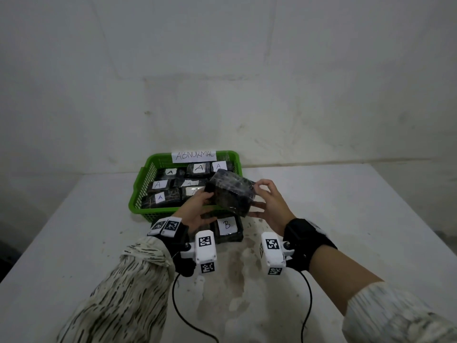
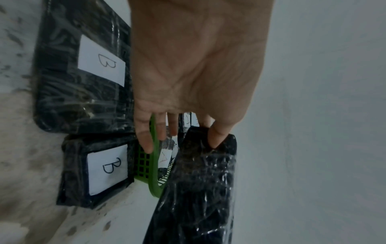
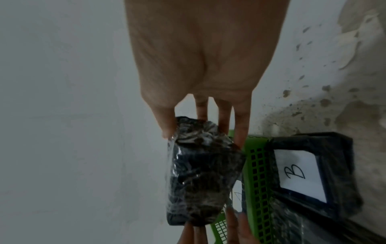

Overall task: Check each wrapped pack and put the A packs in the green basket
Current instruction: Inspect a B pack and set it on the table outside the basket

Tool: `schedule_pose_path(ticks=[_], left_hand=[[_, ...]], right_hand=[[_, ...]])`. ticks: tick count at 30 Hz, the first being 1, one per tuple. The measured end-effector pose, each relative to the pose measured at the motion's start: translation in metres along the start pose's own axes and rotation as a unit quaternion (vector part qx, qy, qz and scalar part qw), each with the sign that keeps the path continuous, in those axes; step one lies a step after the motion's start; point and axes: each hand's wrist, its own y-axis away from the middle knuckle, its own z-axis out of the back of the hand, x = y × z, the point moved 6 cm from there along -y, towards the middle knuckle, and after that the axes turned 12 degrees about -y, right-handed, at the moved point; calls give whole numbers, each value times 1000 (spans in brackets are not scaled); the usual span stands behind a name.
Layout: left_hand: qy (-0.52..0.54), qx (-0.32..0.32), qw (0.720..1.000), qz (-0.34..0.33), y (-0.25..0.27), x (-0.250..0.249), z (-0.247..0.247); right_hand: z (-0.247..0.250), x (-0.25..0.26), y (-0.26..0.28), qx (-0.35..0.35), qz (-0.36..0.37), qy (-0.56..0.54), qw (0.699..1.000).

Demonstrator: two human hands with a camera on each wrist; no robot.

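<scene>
A dark wrapped pack (image 1: 232,194) is held tilted in the air over the near right corner of the green basket (image 1: 141,194). My left hand (image 1: 204,198) grips its left end and my right hand (image 1: 258,201) pinches its right end. No label shows on it in any view. In the left wrist view my thumb presses the pack (image 2: 200,189). The right wrist view shows my fingers around the pack (image 3: 200,173). Several packs labelled A (image 1: 199,168) lie in the basket.
A pack labelled B (image 1: 227,225) lies on the white table just under my hands, against the basket's front; the left wrist view shows two B packs (image 2: 83,74) (image 2: 100,170) side by side. A paper sign reading ABNORMAL (image 1: 194,155) stands on the basket's far rim. A wall rises behind.
</scene>
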Motion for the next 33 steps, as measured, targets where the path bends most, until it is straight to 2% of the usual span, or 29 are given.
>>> schedule_pose_path(ticks=[3,5,8,10,13,18,20,22,24,27,29,33], left_hand=[[24,-23,999,23,0,3,2],[84,2,996,22,3,2,-1],[158,31,987,-16,10,-5,-6],[133,31,990,-31,12,-7,-6],[56,40,997,-22,13,-2,-7],[62,18,998,-7,17,11,-5],[87,44,995,10,19,17,-5],[96,101,990,25,28,22,-9],[93,125,988,21,36,24,-14],[76,91,993,-1,37,24,-14],[48,43,998,-23,35,25,-7],[-30,-7,999,-44,44,29,0]], right_hand=[[2,-2,1,-3,30,15,999],[0,-6,1,5,24,28,999],[-9,-8,5,23,39,131,990],[-14,-6,11,29,49,158,986],[-23,-10,19,47,33,113,992],[-30,-17,22,32,39,159,986],[-25,-24,21,4,7,156,988],[-24,-36,22,9,-62,134,989],[-25,-48,27,23,-118,84,989],[-29,-46,32,17,-94,90,991],[-24,-44,32,2,-76,119,990],[-15,-51,37,13,-123,129,984]])
